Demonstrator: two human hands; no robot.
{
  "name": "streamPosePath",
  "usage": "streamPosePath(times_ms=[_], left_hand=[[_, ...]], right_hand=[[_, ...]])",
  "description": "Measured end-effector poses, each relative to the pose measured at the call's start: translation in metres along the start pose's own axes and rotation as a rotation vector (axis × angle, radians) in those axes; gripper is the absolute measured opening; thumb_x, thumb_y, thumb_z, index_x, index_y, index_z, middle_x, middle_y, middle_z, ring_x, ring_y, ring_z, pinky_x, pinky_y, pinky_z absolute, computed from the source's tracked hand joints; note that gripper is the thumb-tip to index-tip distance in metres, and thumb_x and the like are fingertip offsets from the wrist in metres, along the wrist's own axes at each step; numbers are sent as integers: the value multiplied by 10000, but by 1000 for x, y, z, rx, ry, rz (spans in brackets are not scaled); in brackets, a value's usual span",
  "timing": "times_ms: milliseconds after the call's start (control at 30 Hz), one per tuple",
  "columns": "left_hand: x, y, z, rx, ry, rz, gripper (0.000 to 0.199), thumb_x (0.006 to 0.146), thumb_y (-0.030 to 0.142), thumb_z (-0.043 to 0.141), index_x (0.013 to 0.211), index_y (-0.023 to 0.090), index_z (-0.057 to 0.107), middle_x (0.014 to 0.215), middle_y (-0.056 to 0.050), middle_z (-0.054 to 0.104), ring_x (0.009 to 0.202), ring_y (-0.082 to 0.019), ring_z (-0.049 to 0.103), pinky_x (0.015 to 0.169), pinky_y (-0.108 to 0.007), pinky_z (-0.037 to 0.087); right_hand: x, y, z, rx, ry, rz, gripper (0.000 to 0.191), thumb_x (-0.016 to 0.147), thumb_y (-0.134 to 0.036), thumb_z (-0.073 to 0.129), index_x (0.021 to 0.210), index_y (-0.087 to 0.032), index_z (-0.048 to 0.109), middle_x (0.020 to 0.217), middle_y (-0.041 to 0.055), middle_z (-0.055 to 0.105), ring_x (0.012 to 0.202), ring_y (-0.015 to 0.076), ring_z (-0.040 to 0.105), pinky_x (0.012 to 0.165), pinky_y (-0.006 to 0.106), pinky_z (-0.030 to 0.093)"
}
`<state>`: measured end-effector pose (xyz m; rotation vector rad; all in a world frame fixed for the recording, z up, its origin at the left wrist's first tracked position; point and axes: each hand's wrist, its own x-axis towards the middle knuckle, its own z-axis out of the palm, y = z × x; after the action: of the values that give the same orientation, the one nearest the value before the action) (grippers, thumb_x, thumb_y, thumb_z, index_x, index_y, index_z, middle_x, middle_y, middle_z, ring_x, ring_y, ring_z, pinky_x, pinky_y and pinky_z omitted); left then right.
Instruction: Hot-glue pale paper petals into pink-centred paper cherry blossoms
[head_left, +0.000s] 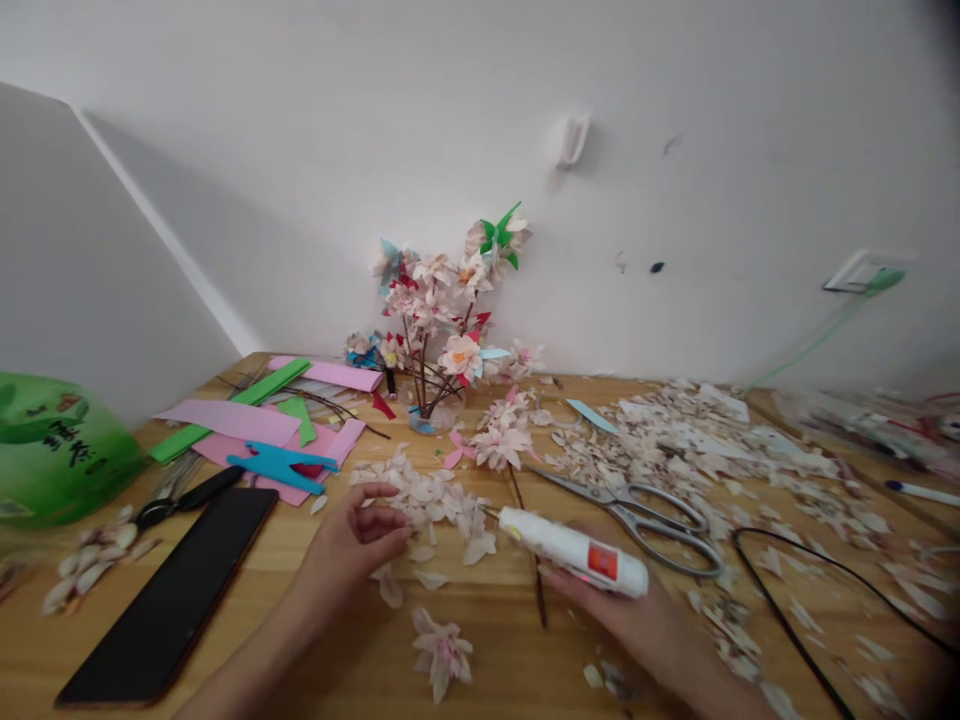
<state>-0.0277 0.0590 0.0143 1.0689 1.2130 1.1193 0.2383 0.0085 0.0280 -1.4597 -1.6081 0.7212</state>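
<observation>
My left hand (352, 540) hovers with its fingers apart at the edge of a heap of pale pink paper petals (427, 505), holding nothing that I can see. My right hand (600, 590) is closed around a white glue tube (574, 550) with a red label, its tip pointing left. A thin dark twig (534, 560) passes beneath the tube, and its upper end meets a finished paper blossom (495, 445). Another paper blossom (442, 650) lies near my wrists.
Steel scissors (637, 520) and scattered paper scraps lie right of my right hand. Left of my left hand are a black phone (169, 595), black-handled scissors (187, 495), and pink and green paper sheets (232, 422). Paper flowers on twigs (435, 340) stand against the wall.
</observation>
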Motion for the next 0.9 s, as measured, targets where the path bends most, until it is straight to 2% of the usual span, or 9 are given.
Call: streamPosePath(times_ms=[100, 200, 433, 600, 700, 900], left_hand=[[-6, 1, 9, -226, -61, -131, 493, 458, 147, 796, 870, 176, 527, 611, 35, 640, 581, -122, 626, 629, -271, 525], [-14, 4, 18, -366, -54, -177, 454, 461, 150, 801, 834, 167, 543, 598, 40, 627, 590, -123, 635, 646, -271, 534], [-25, 11, 27, -439, -74, -193, 378, 515, 124, 769, 823, 171, 555, 605, 43, 613, 571, -98, 621, 621, -234, 525], [-24, 9, 25, -419, -120, -206, 371, 517, 134, 768, 809, 184, 544, 604, 51, 609, 611, -131, 651, 634, -251, 522], [-22, 7, 24, -414, -143, -218, 376, 506, 155, 775, 801, 185, 545, 607, 52, 610, 614, -140, 655, 664, -284, 523], [-22, 6, 24, -424, -146, -207, 373, 504, 162, 778, 800, 182, 552, 615, 43, 616, 612, -128, 643, 656, -274, 518]], right_hand=[[-5, -13, 1, -89, -139, -184, 118, 725, -344, 601, 696, -230, 598, 679, 3, 648, 630, 180, 616, 588, 237, 496], [-9, -21, 3, -114, -212, -253, 81, 762, -302, 570, 720, -233, 557, 706, -5, 616, 638, 153, 596, 583, 208, 461], [-10, -18, 5, -127, -228, -194, 187, 778, -342, 555, 653, -228, 474, 635, -33, 523, 570, 128, 532, 521, 198, 401], [-10, -20, 6, -116, -245, -127, 262, 771, -385, 549, 609, -228, 416, 596, -44, 466, 539, 123, 488, 493, 201, 377], [-10, -20, 6, -113, -248, -116, 253, 767, -388, 554, 615, -226, 434, 596, -42, 471, 543, 127, 494, 497, 202, 387], [-10, -19, 5, -133, -247, -122, 240, 761, -375, 550, 602, -223, 454, 585, -37, 485, 535, 132, 508, 492, 204, 394]])
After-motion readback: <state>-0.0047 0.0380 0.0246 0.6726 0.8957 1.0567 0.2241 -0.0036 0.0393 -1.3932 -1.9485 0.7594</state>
